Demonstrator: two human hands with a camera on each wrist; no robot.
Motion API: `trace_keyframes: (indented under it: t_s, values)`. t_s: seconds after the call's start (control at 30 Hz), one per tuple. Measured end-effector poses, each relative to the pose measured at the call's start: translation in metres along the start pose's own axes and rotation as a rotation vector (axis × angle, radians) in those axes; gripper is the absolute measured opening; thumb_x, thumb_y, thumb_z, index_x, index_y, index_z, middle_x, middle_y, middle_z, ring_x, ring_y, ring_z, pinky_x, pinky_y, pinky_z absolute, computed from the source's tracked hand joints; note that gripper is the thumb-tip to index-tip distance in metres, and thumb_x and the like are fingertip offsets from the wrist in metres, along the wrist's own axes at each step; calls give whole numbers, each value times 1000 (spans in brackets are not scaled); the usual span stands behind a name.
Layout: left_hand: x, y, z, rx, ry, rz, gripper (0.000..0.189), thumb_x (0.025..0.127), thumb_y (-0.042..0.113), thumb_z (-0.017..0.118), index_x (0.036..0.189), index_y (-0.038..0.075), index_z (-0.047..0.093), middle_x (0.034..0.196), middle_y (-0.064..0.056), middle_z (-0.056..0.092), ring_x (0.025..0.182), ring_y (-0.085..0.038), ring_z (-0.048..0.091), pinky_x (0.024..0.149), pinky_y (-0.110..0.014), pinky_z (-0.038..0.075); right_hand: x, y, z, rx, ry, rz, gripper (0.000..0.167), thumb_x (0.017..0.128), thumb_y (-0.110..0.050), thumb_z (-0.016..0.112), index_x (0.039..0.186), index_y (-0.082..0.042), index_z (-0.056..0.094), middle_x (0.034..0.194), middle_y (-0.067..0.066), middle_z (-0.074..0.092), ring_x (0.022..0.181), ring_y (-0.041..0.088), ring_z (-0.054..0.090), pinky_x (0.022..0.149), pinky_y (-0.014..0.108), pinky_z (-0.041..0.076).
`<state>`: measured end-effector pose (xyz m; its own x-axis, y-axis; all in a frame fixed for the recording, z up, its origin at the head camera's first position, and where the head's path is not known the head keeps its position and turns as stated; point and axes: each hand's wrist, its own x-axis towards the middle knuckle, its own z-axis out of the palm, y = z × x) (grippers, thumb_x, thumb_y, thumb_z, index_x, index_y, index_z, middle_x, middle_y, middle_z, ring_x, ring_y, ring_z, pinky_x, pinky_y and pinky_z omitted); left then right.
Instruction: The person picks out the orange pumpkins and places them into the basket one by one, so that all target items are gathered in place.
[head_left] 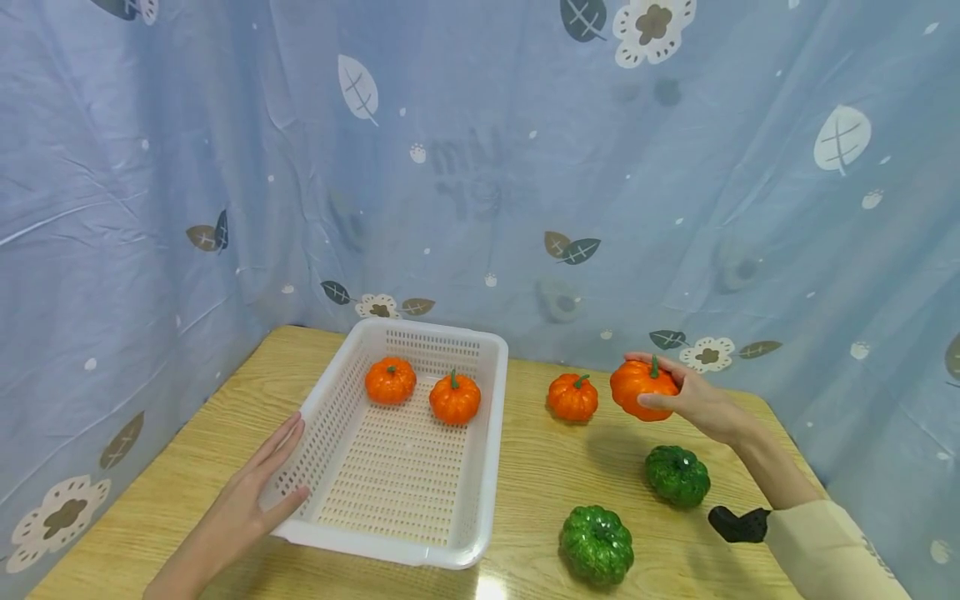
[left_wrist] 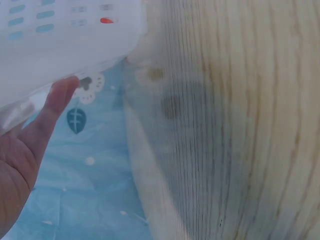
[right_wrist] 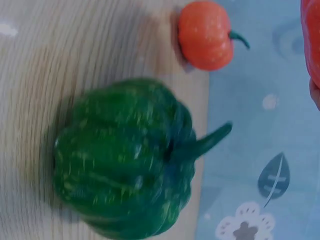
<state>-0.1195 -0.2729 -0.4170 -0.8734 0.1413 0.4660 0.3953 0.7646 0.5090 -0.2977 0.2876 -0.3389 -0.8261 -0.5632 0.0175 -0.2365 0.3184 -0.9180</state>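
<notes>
My right hand (head_left: 701,402) grips a small orange pumpkin (head_left: 637,388) and holds it up above the table, with its shadow on the wood below. At the basket's left side, my left hand (head_left: 251,492) rests with extended fingers against the rim of the white plastic basket (head_left: 491,467). Inside that basket sit two orange pumpkins, one at the back left (head_left: 390,381) and one further right (head_left: 455,398). Another orange pumpkin (head_left: 573,397) lies on the table just left of the held one. The right wrist view shows a green pumpkin (right_wrist: 125,160) close under the hand.
Two green pumpkins stand on the right of the wooden table (head_left: 540,467), one nearer the front (head_left: 597,545) and one under the right forearm (head_left: 677,477). A black strap-like piece (head_left: 738,524) sits by the right sleeve. Blue patterned cloth (head_left: 480,167) hangs behind the table.
</notes>
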Motion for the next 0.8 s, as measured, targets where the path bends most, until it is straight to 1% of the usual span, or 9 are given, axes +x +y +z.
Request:
trace_keyframes:
  t_s: [0.2, 0.3, 0.37, 0.53, 0.67, 0.8]
  values:
    - [0, 0, -1, -2, -8, -13, 79, 82, 14, 73, 149, 4, 32, 154, -15, 28, 133, 16, 6, 98, 2, 8, 4, -15, 19, 26, -19, -22, 53, 95, -6, 57, 143, -14, 39, 129, 15, 48, 107, 20, 59, 83, 37, 55]
    - [0, -1, 0, 4, -1, 3, 79, 82, 14, 74, 148, 4, 32, 154, -15, 29, 134, 15, 7, 99, 2, 8, 5, -21, 30, 46, -19, -21, 50, 94, -6, 58, 141, -15, 41, 130, 18, 47, 107, 21, 58, 84, 37, 55]
    - [0, -1, 0, 7, 4, 9, 79, 82, 14, 74, 148, 4, 32, 155, -11, 27, 135, 14, 8, 100, 1, 8, 7, -26, 38, 59, -11, -19, 50, 94, -5, 58, 139, -17, 42, 130, 19, 46, 106, 22, 58, 83, 37, 55]
    - [0, -1, 0, 11, 20, 30, 79, 81, 14, 74, 148, 4, 33, 157, -4, 25, 135, 12, 10, 101, 1, 9, 11, -40, 57, 81, 11, -22, 53, 92, -6, 62, 139, -15, 43, 132, 23, 45, 107, 25, 57, 83, 36, 55]
    - [0, 0, 0, 8, 20, 29, 79, 81, 14, 74, 148, 5, 33, 157, -5, 26, 135, 13, 10, 100, 1, 9, 14, -52, 74, 79, 25, -17, 56, 90, -10, 66, 140, -14, 41, 134, 23, 45, 110, 29, 55, 84, 37, 54]
    - [-2, -1, 0, 0, 17, 21, 79, 82, 14, 74, 149, 5, 33, 157, 0, 23, 135, 13, 10, 100, 1, 9, 22, -62, 92, 92, 4, -22, 58, 88, -11, 68, 140, -15, 42, 133, 22, 47, 111, 33, 53, 85, 39, 53]
